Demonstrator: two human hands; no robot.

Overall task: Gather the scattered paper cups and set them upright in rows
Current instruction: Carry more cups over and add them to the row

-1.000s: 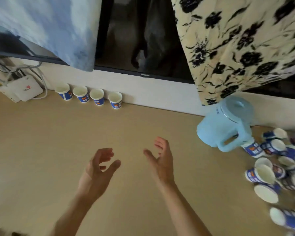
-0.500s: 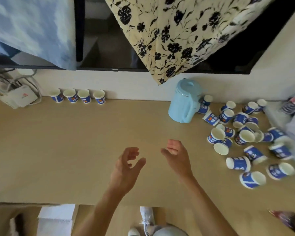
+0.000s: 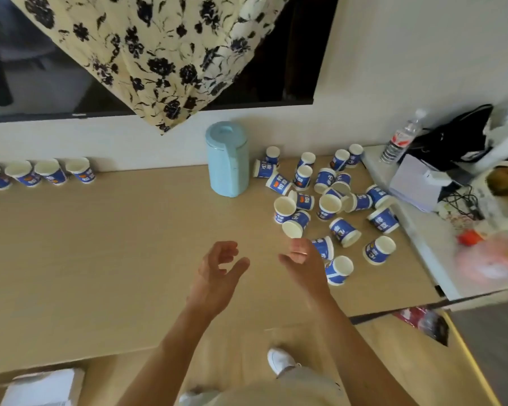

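Observation:
Several blue-and-white paper cups (image 3: 329,205) lie scattered on the right half of the wooden table (image 3: 100,244), most tipped over. A row of upright cups (image 3: 52,171) stands against the wall at the far left. My left hand (image 3: 217,268) hovers over the table's middle, fingers loosely curled, holding nothing. My right hand (image 3: 301,260) is beside it, empty too, its fingers just left of a fallen cup (image 3: 324,247) and another cup (image 3: 339,269).
A light-blue lidded jug (image 3: 228,159) stands by the wall, left of the scattered cups. A white side table (image 3: 423,230) at right holds a water bottle (image 3: 401,137), a black bag and cables. Floral cloth (image 3: 159,48) hangs above. My shoe shows below the table edge.
The view has swung to the right, bringing the whole pile of scattered cups into sight. Both hands have shifted right toward that pile, still empty.

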